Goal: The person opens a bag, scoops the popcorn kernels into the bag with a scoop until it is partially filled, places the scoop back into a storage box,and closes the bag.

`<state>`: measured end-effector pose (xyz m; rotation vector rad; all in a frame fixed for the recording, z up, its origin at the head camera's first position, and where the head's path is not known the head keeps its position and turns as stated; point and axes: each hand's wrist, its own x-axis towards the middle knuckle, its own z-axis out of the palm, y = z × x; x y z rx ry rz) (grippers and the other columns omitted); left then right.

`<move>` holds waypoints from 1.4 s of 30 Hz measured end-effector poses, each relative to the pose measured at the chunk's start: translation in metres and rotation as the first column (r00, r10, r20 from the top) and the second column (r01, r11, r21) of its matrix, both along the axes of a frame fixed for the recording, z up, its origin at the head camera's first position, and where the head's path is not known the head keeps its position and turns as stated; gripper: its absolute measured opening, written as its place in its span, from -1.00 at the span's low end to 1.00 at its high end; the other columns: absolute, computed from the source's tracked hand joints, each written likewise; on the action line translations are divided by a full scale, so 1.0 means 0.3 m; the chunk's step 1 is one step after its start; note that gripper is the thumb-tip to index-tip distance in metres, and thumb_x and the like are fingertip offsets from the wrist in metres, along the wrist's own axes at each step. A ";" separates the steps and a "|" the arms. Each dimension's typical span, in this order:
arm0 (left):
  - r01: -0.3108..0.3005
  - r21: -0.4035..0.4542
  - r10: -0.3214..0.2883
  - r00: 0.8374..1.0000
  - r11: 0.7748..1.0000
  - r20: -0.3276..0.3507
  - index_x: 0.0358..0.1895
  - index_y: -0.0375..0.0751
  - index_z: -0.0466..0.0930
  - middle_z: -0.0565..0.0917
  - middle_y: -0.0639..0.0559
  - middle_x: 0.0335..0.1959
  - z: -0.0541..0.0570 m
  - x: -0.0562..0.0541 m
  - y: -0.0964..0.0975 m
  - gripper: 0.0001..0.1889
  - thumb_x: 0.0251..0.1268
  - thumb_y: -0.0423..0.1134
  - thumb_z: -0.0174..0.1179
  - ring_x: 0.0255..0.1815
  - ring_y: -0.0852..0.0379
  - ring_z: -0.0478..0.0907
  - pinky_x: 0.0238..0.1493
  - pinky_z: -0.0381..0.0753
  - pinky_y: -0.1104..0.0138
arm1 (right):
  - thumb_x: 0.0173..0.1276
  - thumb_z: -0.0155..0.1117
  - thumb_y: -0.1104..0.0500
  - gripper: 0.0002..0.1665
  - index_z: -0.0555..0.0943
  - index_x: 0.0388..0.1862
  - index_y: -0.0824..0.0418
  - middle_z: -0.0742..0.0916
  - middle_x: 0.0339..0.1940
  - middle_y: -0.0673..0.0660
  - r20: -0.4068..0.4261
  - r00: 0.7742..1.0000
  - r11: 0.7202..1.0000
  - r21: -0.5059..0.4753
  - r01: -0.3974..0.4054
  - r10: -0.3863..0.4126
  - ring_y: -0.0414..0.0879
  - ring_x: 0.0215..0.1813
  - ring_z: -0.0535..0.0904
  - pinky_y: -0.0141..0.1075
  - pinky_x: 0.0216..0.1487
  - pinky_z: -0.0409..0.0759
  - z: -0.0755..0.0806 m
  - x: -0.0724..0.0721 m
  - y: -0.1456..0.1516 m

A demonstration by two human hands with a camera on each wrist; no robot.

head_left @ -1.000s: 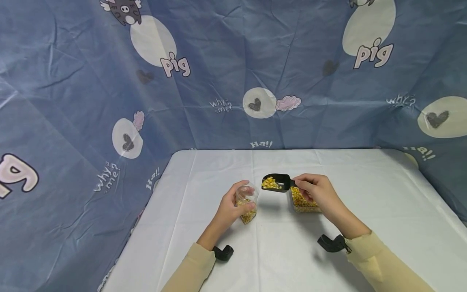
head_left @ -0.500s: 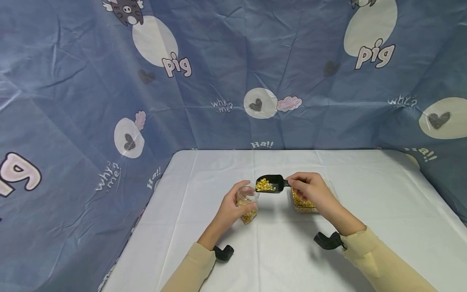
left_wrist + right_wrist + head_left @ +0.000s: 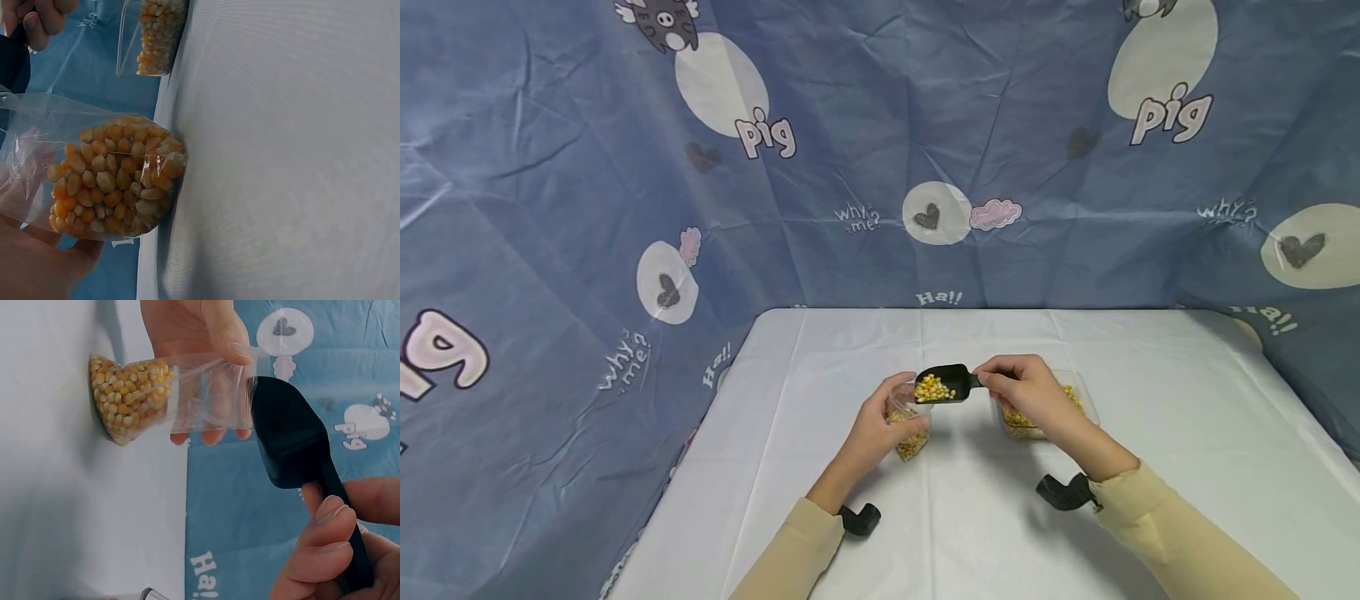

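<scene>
My left hand (image 3: 878,429) holds a clear plastic bag (image 3: 206,394) by its upper part, fingers curled round it. Corn kernels (image 3: 115,178) fill the lower part of the bag, which stands upright with its mouth open. With thumb and fingers, my right hand (image 3: 1026,392) grips the handle of a black scoop (image 3: 955,382). More kernels (image 3: 931,388) lie toward the scoop's front. Its tip is right at the bag's mouth, as the right wrist view shows. Behind the right hand stands a clear plastic container (image 3: 1086,400) of corn, partly hidden by that hand.
White cloth covers the table (image 3: 820,375). A blue printed curtain (image 3: 820,167) hangs behind it and along the left side. Black wrist mounts (image 3: 859,521) stick out from both sleeves, low over the cloth.
My right hand has moved left with the scoop, from beside the bag to its mouth. More of the container shows now. The left hand and bag have stayed nearly still.
</scene>
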<state>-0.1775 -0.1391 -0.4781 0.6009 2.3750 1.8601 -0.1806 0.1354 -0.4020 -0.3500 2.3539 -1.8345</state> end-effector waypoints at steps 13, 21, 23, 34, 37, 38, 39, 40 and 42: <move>-0.015 0.000 0.015 1.000 1.000 0.027 0.49 0.16 0.29 0.53 0.06 0.29 0.006 -0.004 0.008 -0.23 0.24 -0.21 0.45 0.26 0.10 0.49 0.31 0.37 -0.02 | 0.49 0.25 0.17 -0.81 0.76 -0.10 0.19 0.60 -0.55 0.13 -0.138 0.990 0.988 0.152 -0.021 0.042 -0.08 -0.59 0.44 -0.25 -0.55 0.46 0.006 -0.002 -0.034; 0.011 -0.008 -0.010 0.999 1.000 0.049 0.55 -0.04 0.20 0.44 0.01 0.40 0.019 -0.007 0.014 -0.17 0.25 -0.25 0.44 0.33 0.09 0.44 0.34 0.36 0.06 | 0.48 0.28 0.12 -0.85 0.78 -0.11 0.02 0.71 -0.40 0.01 -0.220 0.974 0.966 0.260 0.006 0.053 -0.02 -0.48 0.53 -0.15 -0.41 0.52 -0.004 -0.004 -0.054; 0.005 -0.001 -0.005 0.999 1.000 0.044 0.54 0.03 0.22 0.44 0.03 0.39 0.018 -0.007 0.016 -0.18 0.26 -0.27 0.43 0.31 0.11 0.45 0.33 0.37 0.06 | 0.48 0.29 0.11 -0.85 0.78 -0.11 0.01 0.74 -0.33 -0.02 -0.249 0.967 0.961 0.274 0.018 0.053 -0.05 -0.44 0.56 -0.15 -0.37 0.54 -0.004 -0.003 -0.057; -0.019 0.053 0.020 0.999 0.998 -0.027 0.47 0.27 0.30 0.46 0.09 0.35 0.006 -0.001 0.025 -0.25 0.26 -0.19 0.43 0.37 0.06 0.40 0.40 0.24 -0.10 | 0.47 0.31 0.13 -0.86 0.76 -0.08 0.03 0.76 -0.15 -0.09 -0.373 0.926 0.952 0.300 0.061 0.058 -0.13 -0.33 0.64 -0.19 -0.33 0.60 0.006 0.005 -0.064; -0.034 0.055 0.036 0.999 0.998 -0.033 0.46 0.31 0.31 0.46 0.09 0.34 0.007 0.002 0.030 -0.26 0.24 -0.14 0.45 0.36 0.05 0.39 0.36 0.28 -0.13 | 0.48 0.31 0.13 -0.86 0.76 -0.08 0.02 0.75 -0.15 -0.13 -0.410 0.910 0.947 0.314 0.072 0.067 -0.16 -0.32 0.64 -0.20 -0.32 0.60 0.007 0.009 -0.063; -0.038 0.059 0.040 0.998 0.998 -0.037 0.45 0.31 0.31 0.46 0.08 0.34 0.008 0.003 0.031 -0.26 0.24 -0.13 0.45 0.37 0.04 0.38 0.37 0.27 -0.13 | 0.48 0.31 0.13 -0.86 0.76 -0.08 0.01 0.75 -0.16 -0.14 -0.423 0.904 0.944 0.320 0.077 0.070 -0.18 -0.33 0.63 -0.21 -0.32 0.60 0.007 0.011 -0.063; -0.041 0.064 0.044 0.998 0.997 -0.040 0.45 0.30 0.31 0.47 0.08 0.33 0.008 0.004 0.033 -0.26 0.24 -0.14 0.45 0.37 0.05 0.39 0.37 0.27 -0.13 | 0.48 0.30 0.13 -0.86 0.76 -0.08 0.01 0.74 -0.16 -0.15 -0.440 0.895 0.940 0.330 0.084 0.074 -0.20 -0.34 0.62 -0.21 -0.32 0.59 0.008 0.011 -0.063; -0.045 0.068 0.048 0.998 0.997 -0.043 0.46 0.29 0.32 0.47 0.08 0.33 0.009 0.005 0.034 -0.26 0.24 -0.15 0.46 0.37 0.04 0.38 0.37 0.27 -0.13 | 0.48 0.30 0.13 -0.86 0.76 -0.08 0.01 0.74 -0.17 -0.16 -0.455 0.887 0.937 0.337 0.090 0.078 -0.20 -0.35 0.61 -0.22 -0.33 0.58 0.008 0.012 -0.063; -0.049 0.078 0.053 0.997 0.996 -0.047 0.46 0.25 0.31 0.49 0.07 0.32 0.010 0.006 0.038 -0.25 0.24 -0.19 0.45 0.37 0.04 0.39 0.39 0.23 -0.14 | 0.47 0.31 0.14 -0.86 0.76 -0.08 0.02 0.72 -0.21 -0.17 -0.486 0.870 0.932 0.348 0.102 0.086 -0.21 -0.39 0.57 -0.23 -0.36 0.56 0.007 0.013 -0.063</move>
